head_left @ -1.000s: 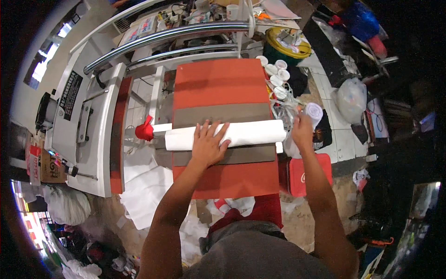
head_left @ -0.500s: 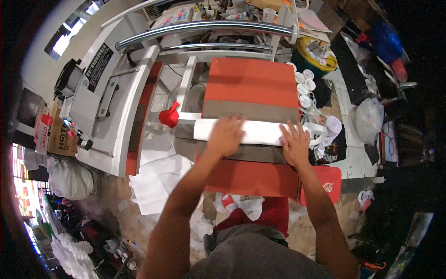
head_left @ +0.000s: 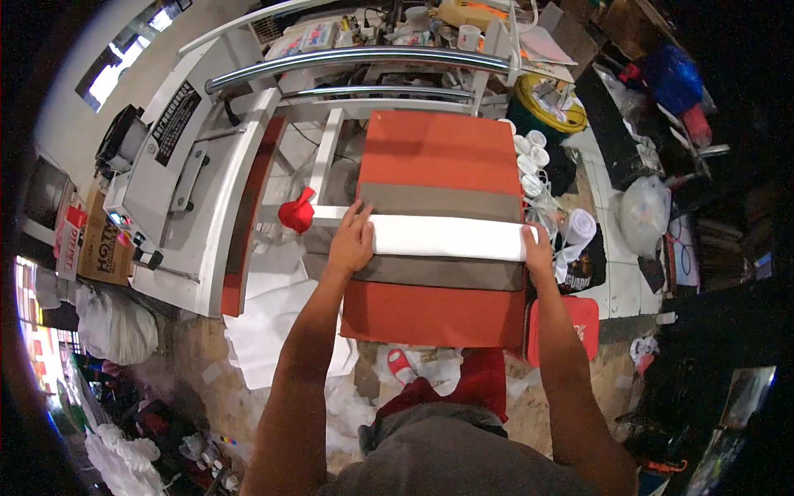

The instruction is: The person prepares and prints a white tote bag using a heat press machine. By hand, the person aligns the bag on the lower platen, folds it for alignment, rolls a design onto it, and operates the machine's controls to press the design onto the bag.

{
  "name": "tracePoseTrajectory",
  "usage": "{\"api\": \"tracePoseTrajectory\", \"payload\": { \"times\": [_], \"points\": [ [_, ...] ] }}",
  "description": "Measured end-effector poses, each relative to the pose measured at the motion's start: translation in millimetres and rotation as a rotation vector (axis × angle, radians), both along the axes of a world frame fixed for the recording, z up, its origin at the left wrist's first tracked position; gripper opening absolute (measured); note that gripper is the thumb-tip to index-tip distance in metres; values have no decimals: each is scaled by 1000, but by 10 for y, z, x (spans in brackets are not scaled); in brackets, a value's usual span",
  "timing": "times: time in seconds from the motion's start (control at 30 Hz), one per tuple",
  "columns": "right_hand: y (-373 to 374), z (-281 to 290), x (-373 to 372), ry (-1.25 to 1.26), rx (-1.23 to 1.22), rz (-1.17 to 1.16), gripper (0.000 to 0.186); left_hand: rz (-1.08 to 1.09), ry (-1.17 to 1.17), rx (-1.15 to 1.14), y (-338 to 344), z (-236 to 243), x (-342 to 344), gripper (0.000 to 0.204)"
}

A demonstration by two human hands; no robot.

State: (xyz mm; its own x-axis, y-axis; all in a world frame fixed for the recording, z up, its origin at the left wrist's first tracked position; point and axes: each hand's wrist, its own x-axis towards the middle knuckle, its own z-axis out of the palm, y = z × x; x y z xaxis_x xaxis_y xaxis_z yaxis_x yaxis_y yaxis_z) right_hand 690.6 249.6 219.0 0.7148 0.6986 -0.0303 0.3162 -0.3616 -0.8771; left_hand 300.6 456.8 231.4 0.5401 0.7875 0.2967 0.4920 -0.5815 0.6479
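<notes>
A long folded or rolled piece of white material (head_left: 447, 238) lies crosswise on a grey-brown pad (head_left: 434, 273) on the orange-red press platen (head_left: 438, 145). My left hand (head_left: 351, 240) grips its left end, fingers closed around the end. My right hand (head_left: 538, 248) holds the right end, fingers bent over it. A white bar (head_left: 331, 213) with a red cloth (head_left: 296, 213) tied on it sticks out at the left, beside my left hand. Several white rolls (head_left: 529, 153) stand just past the platen's right edge.
The press's white housing (head_left: 169, 207) is at left, steel tubes (head_left: 356, 56) cross behind the platen, a cluttered table (head_left: 430, 25) is beyond. A yellow-lidded green bin (head_left: 550, 107), clear bag (head_left: 641, 215) and red box (head_left: 571, 322) are right. White sheets (head_left: 273, 331) lie below left.
My left hand has moved left from the middle of the white material to its left end. My right hand has come from beside the material onto its right end.
</notes>
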Motion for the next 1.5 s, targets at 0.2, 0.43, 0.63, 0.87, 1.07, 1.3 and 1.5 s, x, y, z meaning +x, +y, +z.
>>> {"api": "tracePoseTrajectory", "payload": {
  "times": [0.2,0.43,0.63,0.87,1.07,1.3,1.5],
  "points": [
    [-12,-228,-2,659,221,-89,48,121,-98,-70,59,-140,-105,41],
    [22,-242,8,340,196,-79,39,128,-218,-229,167,-289,-136,45],
    [-46,-394,199,311,188,-140,32,162,-373,-445,252,-302,-25,46],
    [9,-435,196,217,130,-114,30,257,-196,-412,315,-224,-146,42],
    [22,-348,138,296,160,-121,30,263,-249,-496,297,-87,-211,44],
    [20,-424,207,189,121,-150,30,279,-230,-375,295,44,-183,47],
    [61,-327,103,155,104,-152,31,303,-277,-411,249,176,-304,36]
  ]
}}
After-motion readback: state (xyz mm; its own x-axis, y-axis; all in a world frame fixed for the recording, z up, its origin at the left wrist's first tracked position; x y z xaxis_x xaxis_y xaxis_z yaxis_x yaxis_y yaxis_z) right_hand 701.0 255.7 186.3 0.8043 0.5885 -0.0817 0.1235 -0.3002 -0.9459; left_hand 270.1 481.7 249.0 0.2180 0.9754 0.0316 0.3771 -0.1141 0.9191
